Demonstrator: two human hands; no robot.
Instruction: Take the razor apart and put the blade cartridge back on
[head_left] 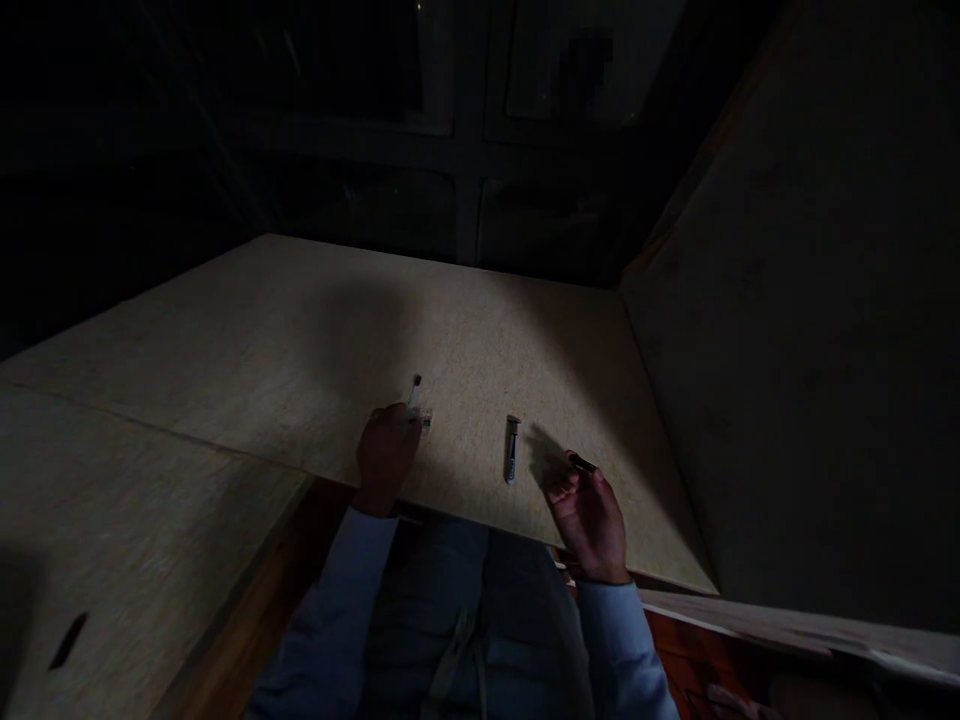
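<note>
My left hand [388, 450] rests low over the tabletop near its front edge, fingers curled together. A thin pale stick with a dark tip [416, 383] points away from me just past its fingertips. Beside them is a small clear piece [425, 418], too dim to name. What the fingers grip is partly hidden. Between my hands lies a small razor-like tool [511, 452] with a dark and grey handle, its crosswise head pointing away. My right hand [594, 520], palm turned up, pinches a short black cylindrical piece [582, 462] between thumb and fingers above the table.
The pale speckled table [465, 340] runs back to a dark window frame [469, 140]. On the right stands a tall shaded panel [795, 350]. A lower-left surface [150, 520] adjoins the table and carries a black elongated object [69, 641]. Light is dim.
</note>
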